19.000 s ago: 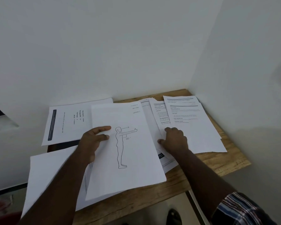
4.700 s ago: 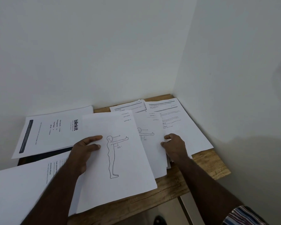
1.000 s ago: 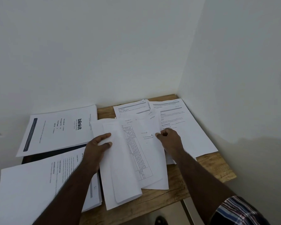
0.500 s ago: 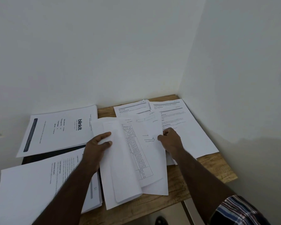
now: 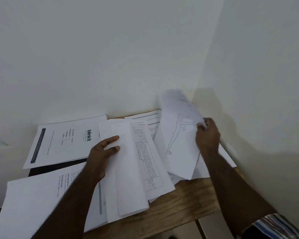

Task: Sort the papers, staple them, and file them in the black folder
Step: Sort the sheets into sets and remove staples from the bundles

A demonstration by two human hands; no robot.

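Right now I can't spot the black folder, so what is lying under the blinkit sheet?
A dark strip of the black folder shows below the blinkit sheet, running under it. The sheet and the text stack nearer the person cover the rest. No stapler shows.

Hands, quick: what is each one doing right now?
Left hand: grips the folded-back sheets.
Right hand: pinches the figure-drawing sheet, lifted and blurred.
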